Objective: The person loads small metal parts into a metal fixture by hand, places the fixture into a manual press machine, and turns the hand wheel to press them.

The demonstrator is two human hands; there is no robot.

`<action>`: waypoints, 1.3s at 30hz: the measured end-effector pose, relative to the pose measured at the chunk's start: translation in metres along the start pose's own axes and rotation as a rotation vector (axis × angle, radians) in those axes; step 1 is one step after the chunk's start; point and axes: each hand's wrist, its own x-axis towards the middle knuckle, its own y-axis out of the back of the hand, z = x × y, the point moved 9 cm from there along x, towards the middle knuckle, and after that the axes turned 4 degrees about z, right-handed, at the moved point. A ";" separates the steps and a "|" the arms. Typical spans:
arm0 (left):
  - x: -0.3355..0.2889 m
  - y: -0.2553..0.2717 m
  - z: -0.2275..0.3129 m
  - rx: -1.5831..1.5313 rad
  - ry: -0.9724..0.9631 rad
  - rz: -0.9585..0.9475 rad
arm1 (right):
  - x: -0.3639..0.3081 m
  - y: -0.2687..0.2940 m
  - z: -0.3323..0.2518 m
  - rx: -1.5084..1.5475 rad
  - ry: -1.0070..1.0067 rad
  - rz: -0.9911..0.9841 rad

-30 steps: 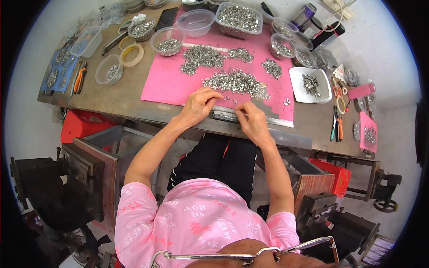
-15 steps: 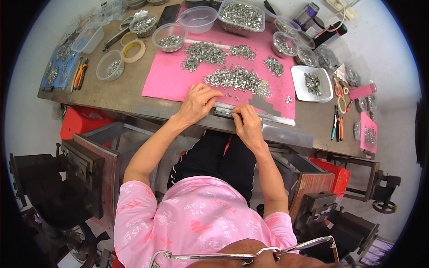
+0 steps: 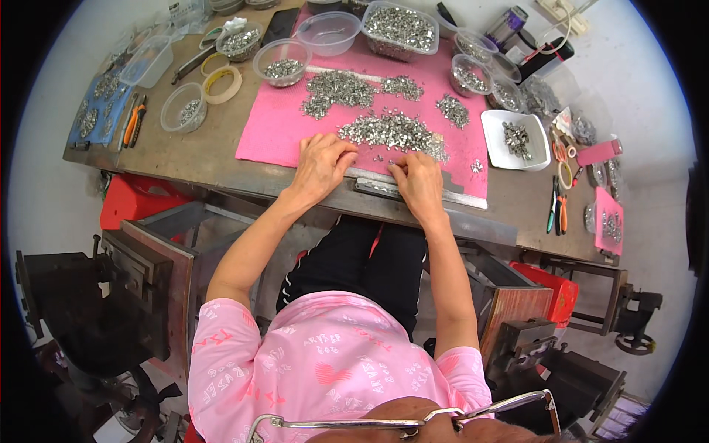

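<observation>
A pile of small shiny metal pieces (image 3: 388, 131) lies on the pink mat (image 3: 269, 125) in front of me. My left hand (image 3: 322, 166) is at the pile's near left side, thumb and fingers pinched together. Just right of it, my right hand (image 3: 419, 181) is closed in a pinch over the mat's near edge, below the pile. Whatever is between the fingertips of either hand is too small or hidden to make out. Along the table's front edge lies a narrow dark metal bar (image 3: 377, 187), its right end beside my right hand.
Farther back are more loose heaps of metal pieces (image 3: 340, 90) and a full clear tub (image 3: 399, 29). A white dish (image 3: 515, 139) with pieces stands to the right. Tape rolls (image 3: 223, 84) and orange-handled pliers (image 3: 134, 125) lie left. More pliers (image 3: 563, 210) are at right.
My right hand has moved away from the metal bar, forward and slightly right to the mat's near edge. My left hand has shifted a little to the left.
</observation>
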 end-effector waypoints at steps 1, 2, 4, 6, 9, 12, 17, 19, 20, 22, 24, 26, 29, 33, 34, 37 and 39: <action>-0.001 -0.002 0.001 0.061 -0.029 -0.008 | 0.002 -0.001 -0.006 -0.069 0.042 0.026; -0.001 -0.003 0.003 0.122 -0.057 -0.016 | 0.003 -0.002 -0.011 -0.138 0.083 0.052; -0.002 -0.004 0.010 0.143 -0.097 -0.005 | 0.004 -0.007 -0.010 -0.121 0.081 0.051; -0.002 -0.005 0.015 0.162 -0.135 0.004 | 0.005 -0.008 -0.009 -0.105 0.078 0.048; -0.001 -0.006 0.017 0.164 -0.174 0.005 | 0.006 -0.007 -0.010 -0.080 0.087 0.038; -0.001 -0.008 0.022 0.052 -0.193 -0.041 | 0.005 -0.009 -0.007 -0.071 0.064 0.012; -0.008 -0.014 0.034 -0.345 0.059 -0.168 | 0.007 -0.010 -0.008 -0.060 0.080 0.068; -0.016 -0.018 0.040 -0.359 0.035 -0.154 | 0.007 -0.012 -0.007 -0.015 0.052 0.048; -0.018 -0.019 0.043 -0.374 0.007 -0.139 | 0.007 -0.013 -0.004 0.026 0.024 0.031; -0.020 -0.021 0.044 -0.371 -0.037 -0.123 | 0.007 -0.001 -0.009 0.032 0.031 0.039; -0.022 -0.024 0.046 -0.370 -0.083 -0.107 | 0.003 0.005 -0.005 0.035 0.036 0.047; -0.025 -0.028 0.046 -0.366 -0.105 -0.103 | -0.003 0.005 -0.006 -0.032 0.142 0.056; -0.027 -0.030 0.045 -0.352 -0.118 -0.079 | -0.009 0.017 -0.015 0.081 0.155 0.095; -0.026 -0.026 0.056 -0.289 -0.177 -0.047 | -0.024 0.022 -0.020 0.216 0.092 0.046; -0.026 -0.023 0.061 -0.237 -0.216 -0.025 | -0.028 0.023 -0.023 0.265 0.095 0.054; -0.027 -0.022 0.062 -0.201 -0.237 -0.009 | -0.035 0.023 -0.027 0.316 0.112 0.090; -0.026 -0.023 0.058 -0.217 -0.220 -0.016 | -0.037 0.023 -0.028 0.317 0.125 0.119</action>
